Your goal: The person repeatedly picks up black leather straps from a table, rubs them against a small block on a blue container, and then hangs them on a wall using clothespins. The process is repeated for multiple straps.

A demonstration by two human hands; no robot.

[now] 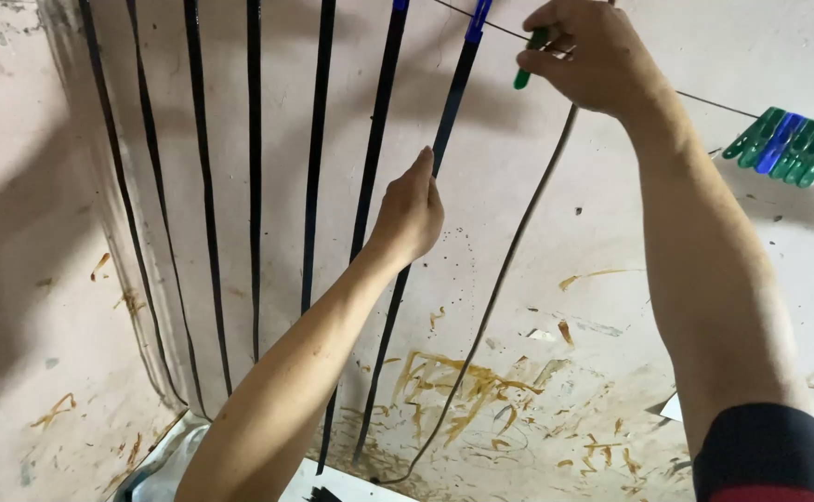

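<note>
Several long black strips (255,177) hang side by side in front of a stained pinkish wall. My left hand (411,212) is raised among them and touches one strip (452,98) that a blue clothespin (477,20) holds to a thin line (704,99). My right hand (588,56) is up at that line, shut on a green clothespin (525,67). A thinner dark strip (518,237) hangs down from under my right hand. How my left fingers sit on the strip is hidden.
A cluster of green clothespins with one blue one (786,144) is clipped on the line at the right. The wall (611,307) has brown smears and marks. Something pale (170,455) lies at the bottom left, below the strips.
</note>
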